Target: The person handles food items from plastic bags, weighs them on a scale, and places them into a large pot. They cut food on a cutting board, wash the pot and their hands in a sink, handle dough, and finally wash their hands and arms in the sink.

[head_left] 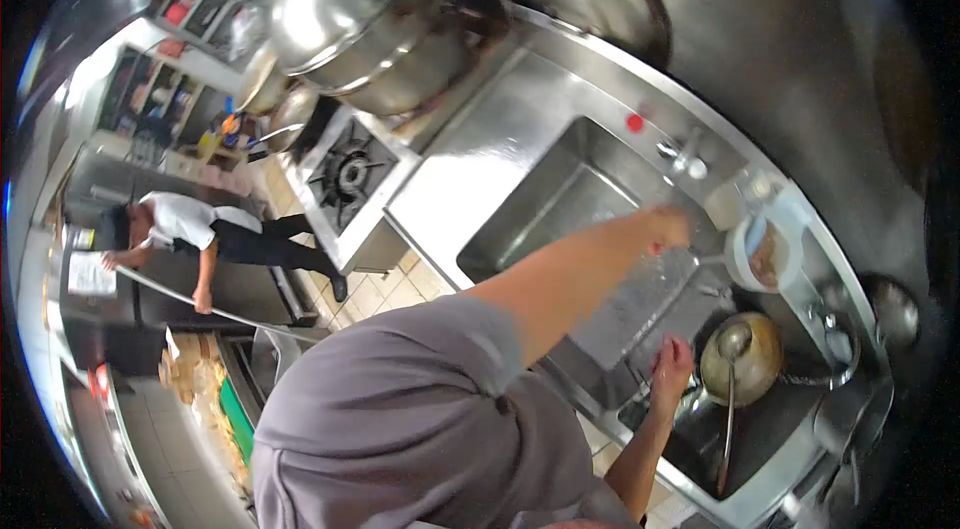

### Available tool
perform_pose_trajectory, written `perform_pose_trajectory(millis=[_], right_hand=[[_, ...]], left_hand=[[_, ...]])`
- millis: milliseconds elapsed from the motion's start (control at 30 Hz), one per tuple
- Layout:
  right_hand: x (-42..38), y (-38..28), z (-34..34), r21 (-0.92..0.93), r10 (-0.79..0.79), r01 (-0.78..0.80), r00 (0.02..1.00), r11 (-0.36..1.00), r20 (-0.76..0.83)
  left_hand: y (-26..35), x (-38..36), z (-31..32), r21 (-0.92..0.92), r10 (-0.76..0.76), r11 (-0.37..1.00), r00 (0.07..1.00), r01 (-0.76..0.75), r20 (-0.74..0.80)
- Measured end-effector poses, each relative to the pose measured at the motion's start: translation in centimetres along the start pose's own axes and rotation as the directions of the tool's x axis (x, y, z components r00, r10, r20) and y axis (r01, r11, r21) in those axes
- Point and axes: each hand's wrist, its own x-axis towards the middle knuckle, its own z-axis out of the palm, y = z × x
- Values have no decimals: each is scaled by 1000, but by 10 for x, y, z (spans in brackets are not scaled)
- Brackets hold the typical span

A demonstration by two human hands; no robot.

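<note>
Left hand [668, 227] stretched out over the steel sink [560, 219], fingers curled closed around the thin handle of a small white pan [765, 251] at its 3 o'clock, pan holding something brownish and hanging just above the desk [480, 159] rim. Right hand [671, 364] lower down, at 6 o'clock of the left, fingers spread open and pressed on the sink edge, just beside a round brass-coloured wok [745, 359] at its 3 o'clock, with a long ladle [730, 399] lying in the wok. Large steel pots [350, 19] at 11 o'clock, gas burner [350, 172] at 9 o'clock of the sink. Another person [200, 229] mopping far off at 9 o'clock. No readable writing or labels anywhere
</note>
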Motion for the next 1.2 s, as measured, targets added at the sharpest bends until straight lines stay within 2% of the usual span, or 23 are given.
perform_pose_trajectory(millis=[33, 133, 167, 200, 233, 267, 300, 333, 367, 400, 433, 467, 567, 633, 667, 700, 733, 767, 833, 967, 1033, 1067, 1200], right_hand=[[-1, -5, 2, -18, -7, 7, 1000, 1000, -13], [0, -12, -8, -39, 2, -2, 1000, 999, -5], [1, -14, -7, -24, 37, -38, 999, 999, -25], [-1, -18, -3, 24, 65, -64, 997, 998, -38], [-2, -19, 1, 69, 95, -93, 995, 993, -40], [0, -11, 3, 9, 76, -76, 996, 997, -38], [3, 3, 4, -53, 64, -66, 997, 996, -37], [4, 12, 7, -94, 37, -38, 999, 995, -3], [3, 16, 13, -131, 13, -9, 1000, 991, 26], [-1, 8, 19, -224, -54, 67, 996, 972, 65], [-5, -5, 24, -316, -119, 151, 986, 937, 118], [-10, -15, 30, -329, -109, 131, 991, 935, 84], [-18, -38, 45, -347, 10, 60, 981, 936, 196], [-17, -46, 58, -458, 10, 124, 960, 880, 278], [-15, -45, 65, -461, 6, 146, 950, 875, 312], [-13, -40, 70, -471, 57, 94, 953, 877, 296], [-10, -39, 76, -482, 106, 50, 951, 875, 290], [-7, -43, 80, -491, 98, 91, 933, 867, 347], [-2, -47, 93, -498, 48, 158, 925, 853, 377], [26, -58, 125, -519, -10, 269, 894, 811, 448], [52, -48, 135, -527, -6, 360, 830, 770, 557], [70, -42, 146, -527, -21, 434, 786, 731, 618], [115, -40, 191, -370, 296, -38, 680, 928, 671]], left_hand=[[11, -46, -21, -445, -102, 877, 976, 179, 193], [-70, -23, 2, -838, -44, 545, 997, -31, -66], [-103, -13, 1, -979, -141, -3, 969, -203, -201], [-112, -11, -14, -777, -290, 434, 745, -457, -601], [-98, -23, -42, -588, -441, 732, 419, -344, -794], [-95, -36, -66, -787, -533, 578, 631, -215, -564], [-70, -55, -85, -804, -529, 581, 695, -122, -488], [-121, -8, -79, -865, -369, 458, 842, -203, -393], [-143, 16, -83, -924, -297, 337, 911, -182, -288], [-171, 54, -85, -867, -329, 484, 894, -118, -306], [-118, 20, -95, -955, -305, 240, 921, -173, -243], [-101, 22, -96, -929, -342, 334, 897, -161, -279], [-105, 27, -91, -946, -342, 288, 906, -151, -248], [-152, 54, -74, -704, 12, 491, 812, -513, -584], [-128, 33, -65, -562, 53, 504, 673, -656, -737], [-176, 82, -45, -397, 43, 670, 567, -627, -823], [-114, -13, -58, -68, 89, 971, 610, -228, -787], [-102, -49, -55, -148, 121, 910, 591, -386, -797], [-131, -64, -17, 99, 190, 968, 420, -229, -888], [-133, -238, 42, -111, 12, 981, 614, -161, -789], [-150, -320, 78, -293, -212, 956, 726, 16, -654], [-158, -363, 98, -359, -283, 932, 707, 44, -648], [-215, -504, 225, -608, -653, 738, 534, 293, -536]])
